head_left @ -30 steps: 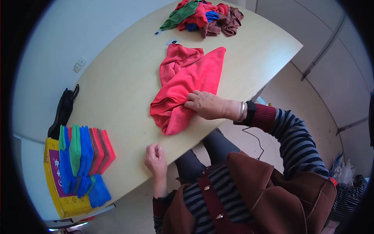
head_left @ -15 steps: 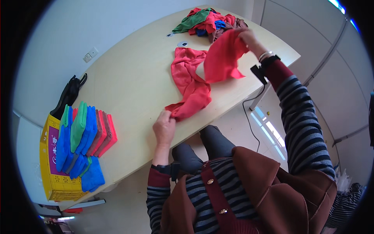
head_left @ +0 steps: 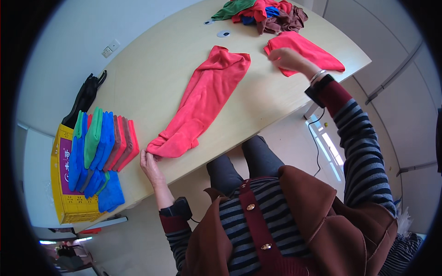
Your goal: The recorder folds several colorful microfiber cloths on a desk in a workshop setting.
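Soft and limp, the red cloth [head_left: 202, 99] lay stretched along the desk's [head_left: 152, 60] near edge, left hand [head_left: 149, 164] pinching one end corner, right hand [head_left: 287, 59] pinching the other.

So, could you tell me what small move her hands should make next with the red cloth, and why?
Probably fold the right hand end toward the left hand: the red cloth lies stretched long across the table, each hand pinching one end.
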Demonstrator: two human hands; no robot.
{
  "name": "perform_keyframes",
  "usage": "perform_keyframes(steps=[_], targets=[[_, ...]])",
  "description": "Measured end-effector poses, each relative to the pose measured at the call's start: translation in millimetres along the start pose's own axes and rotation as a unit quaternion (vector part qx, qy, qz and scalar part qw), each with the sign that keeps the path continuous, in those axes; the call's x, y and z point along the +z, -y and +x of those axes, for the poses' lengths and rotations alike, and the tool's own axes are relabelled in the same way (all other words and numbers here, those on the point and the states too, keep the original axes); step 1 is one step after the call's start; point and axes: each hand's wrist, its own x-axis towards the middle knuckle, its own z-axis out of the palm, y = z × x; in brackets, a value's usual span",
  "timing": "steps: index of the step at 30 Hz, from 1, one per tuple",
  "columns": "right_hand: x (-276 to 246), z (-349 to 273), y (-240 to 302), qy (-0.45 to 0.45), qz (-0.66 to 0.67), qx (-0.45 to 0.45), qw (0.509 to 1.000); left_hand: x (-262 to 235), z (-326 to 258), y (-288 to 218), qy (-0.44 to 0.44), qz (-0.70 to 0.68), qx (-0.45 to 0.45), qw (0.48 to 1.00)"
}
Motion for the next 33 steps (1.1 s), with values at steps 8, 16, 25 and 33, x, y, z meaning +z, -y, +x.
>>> perform_keyframes(steps=[8,16,25,33], targets=[[72,81,-9,-0.093,0.033,0.216,0.971,-1,3,13,-0.103,0.106,0.06,0.987],[79,95,-3,-0.034,0.108,0.268,0.957,64,-64,-50,-0.036,0.555,0.428,0.713],[8,8,-35,-0.171,0.58,0.293,0.74,8,13,-31,0.011,0.087,0.062,0.994],[0,-79,-36,-0.161,0.679,0.299,0.651,-50,-9,13,-0.003,0.173,0.059,0.983]])
